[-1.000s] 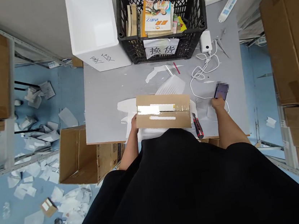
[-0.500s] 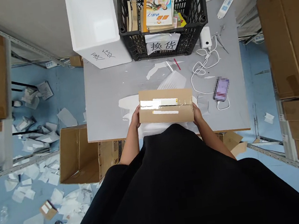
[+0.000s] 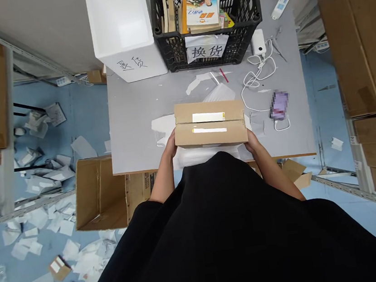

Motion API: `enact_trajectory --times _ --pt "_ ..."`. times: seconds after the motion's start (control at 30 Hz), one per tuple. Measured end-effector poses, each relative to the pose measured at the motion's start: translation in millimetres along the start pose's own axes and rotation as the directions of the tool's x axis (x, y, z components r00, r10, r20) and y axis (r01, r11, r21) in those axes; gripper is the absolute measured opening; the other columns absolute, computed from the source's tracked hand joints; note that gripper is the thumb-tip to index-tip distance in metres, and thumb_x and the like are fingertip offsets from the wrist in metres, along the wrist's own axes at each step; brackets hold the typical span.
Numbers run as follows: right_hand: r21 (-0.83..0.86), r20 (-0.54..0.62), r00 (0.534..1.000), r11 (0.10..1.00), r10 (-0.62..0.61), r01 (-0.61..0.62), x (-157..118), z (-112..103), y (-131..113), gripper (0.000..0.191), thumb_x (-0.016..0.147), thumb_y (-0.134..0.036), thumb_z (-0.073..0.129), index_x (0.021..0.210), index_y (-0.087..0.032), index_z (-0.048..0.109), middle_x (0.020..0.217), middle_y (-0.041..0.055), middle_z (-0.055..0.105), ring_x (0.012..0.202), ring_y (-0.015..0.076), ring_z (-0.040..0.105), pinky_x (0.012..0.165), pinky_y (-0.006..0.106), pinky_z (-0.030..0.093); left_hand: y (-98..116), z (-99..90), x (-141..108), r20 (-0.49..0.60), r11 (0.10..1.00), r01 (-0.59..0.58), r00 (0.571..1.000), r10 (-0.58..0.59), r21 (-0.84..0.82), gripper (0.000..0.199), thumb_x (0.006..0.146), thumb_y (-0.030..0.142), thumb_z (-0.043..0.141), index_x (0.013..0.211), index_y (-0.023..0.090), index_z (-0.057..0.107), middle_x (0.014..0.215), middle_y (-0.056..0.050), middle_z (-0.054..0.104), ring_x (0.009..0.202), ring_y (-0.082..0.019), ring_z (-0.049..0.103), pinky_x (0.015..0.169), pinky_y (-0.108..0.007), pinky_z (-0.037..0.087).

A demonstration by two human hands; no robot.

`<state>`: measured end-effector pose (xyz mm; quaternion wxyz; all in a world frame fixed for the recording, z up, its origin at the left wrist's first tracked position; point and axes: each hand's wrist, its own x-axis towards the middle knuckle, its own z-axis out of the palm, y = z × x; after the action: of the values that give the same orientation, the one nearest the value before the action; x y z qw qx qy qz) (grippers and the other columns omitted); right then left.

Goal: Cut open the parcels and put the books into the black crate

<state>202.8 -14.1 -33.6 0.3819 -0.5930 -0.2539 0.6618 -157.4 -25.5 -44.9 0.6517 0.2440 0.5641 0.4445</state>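
A brown cardboard box (image 3: 211, 131) with a seam along its top and white label strips is held level over the near edge of the grey table (image 3: 132, 134). My left hand (image 3: 171, 146) grips its left end and my right hand (image 3: 251, 141) its right end. The fingers are partly hidden behind the box. Beneath and around it lies white wrapping material (image 3: 163, 124). A phone (image 3: 278, 105) on a white cable rests to the right of the box.
At the table's back stand a white bin (image 3: 127, 38) and a black crate (image 3: 211, 49) holding books. A power strip (image 3: 283, 1) lies back right. An open carton (image 3: 98, 193) stands on the floor at left, among scattered paper (image 3: 92, 258). Shelves with cartons (image 3: 357, 42) flank both sides.
The box has tipped so its top and near flap face me differently, and it sits slightly higher and further right. Both hands have kept hold of it. The view has shifted a little.
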Motion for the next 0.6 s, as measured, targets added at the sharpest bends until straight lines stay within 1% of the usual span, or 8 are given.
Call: enact_trajectory --times 0.1,0.2,0.27,0.33,0.43,0.5,0.6 --pt "-0.061 0.036 0.999 0.998 0.011 -0.008 -4 -13 -8 0.038 0.07 -0.049 0.067 0.098 -0.024 0.07 0.097 -0.0004 0.075 0.098 0.0207 0.065 0.081 0.031 0.052 13 -9.6 -6 -0.002 0.99 -0.002 1.0 0.002 0.144 0.048 0.08 0.047 0.061 0.121 0.023 0.066 0.12 -0.005 0.072 0.116 -0.026 0.062 0.1 -0.038 0.047" --pt "-0.133 0.051 0.999 0.991 0.001 0.006 -7 -20 -14 0.034 0.07 -0.046 0.067 0.095 -0.023 0.071 0.099 0.0007 0.075 0.099 0.0196 0.064 0.079 0.029 0.05 25 -13.4 -12 0.0 0.946 0.063 0.998 -0.066 0.317 0.043 0.08 0.043 0.055 0.116 0.023 0.068 0.113 -0.005 0.073 0.106 -0.023 0.064 0.096 -0.039 0.049" --pt "-0.174 0.036 0.999 0.985 -0.001 0.007 -9 -20 -17 0.033 0.072 -0.047 0.066 0.093 -0.022 0.071 0.096 0.001 0.075 0.096 0.0189 0.064 0.077 0.028 0.048 33 -12.2 -17 -0.012 0.903 0.111 0.993 -0.117 0.414 0.039 0.079 0.042 0.053 0.109 0.023 0.069 0.106 -0.005 0.073 0.098 -0.021 0.065 0.09 -0.039 0.051" --pt "-0.196 -0.018 1.0 0.98 0.009 -0.012 -11 -16 -19 0.035 0.074 -0.051 0.065 0.09 -0.021 0.071 0.089 0.0005 0.074 0.089 0.0185 0.063 0.073 0.028 0.048 40 -9.4 -19 -0.04 0.867 0.154 0.987 -0.153 0.474 0.036 0.078 0.043 0.052 0.102 0.023 0.069 0.099 -0.006 0.073 0.09 -0.021 0.066 0.082 -0.037 0.053" --pt "-0.205 -0.136 0.99 0.977 0.035 -0.063 -14 -7 -20 0.038 0.073 -0.057 0.067 0.081 -0.019 0.068 0.074 -0.0004 0.069 0.075 0.0173 0.061 0.064 0.027 0.045 45 -5.6 -18 -0.103 0.826 0.23 0.973 -0.207 0.514 0.034 0.077 0.049 0.055 0.092 0.021 0.069 0.088 -0.007 0.072 0.078 -0.022 0.066 0.072 -0.036 0.055" --pt "-0.212 -0.189 0.98 0.971 0.069 -0.109 -16 -3 -19 0.039 0.072 -0.058 0.069 0.078 -0.019 0.065 0.067 -0.0011 0.064 0.067 0.0161 0.057 0.058 0.026 0.042 45 -4.6 -13 -0.178 0.78 0.32 0.948 -0.265 0.538 0.037 0.076 0.055 0.058 0.083 0.019 0.067 0.079 -0.009 0.071 0.07 -0.023 0.066 0.068 -0.037 0.055" --pt "-0.229 -0.233 0.963 0.955 0.133 -0.187 -17 1 -16 0.04 0.075 -0.06 0.068 0.08 -0.02 0.063 0.059 -0.0023 0.058 0.06 0.0146 0.053 0.052 0.025 0.038 37 -5.1 -4 -0.283 0.711 0.445 0.895 -0.344 0.545 0.044 0.075 0.063 0.06 0.071 0.019 0.062 0.066 -0.01 0.066 0.061 -0.025 0.065 0.064 -0.039 0.055"
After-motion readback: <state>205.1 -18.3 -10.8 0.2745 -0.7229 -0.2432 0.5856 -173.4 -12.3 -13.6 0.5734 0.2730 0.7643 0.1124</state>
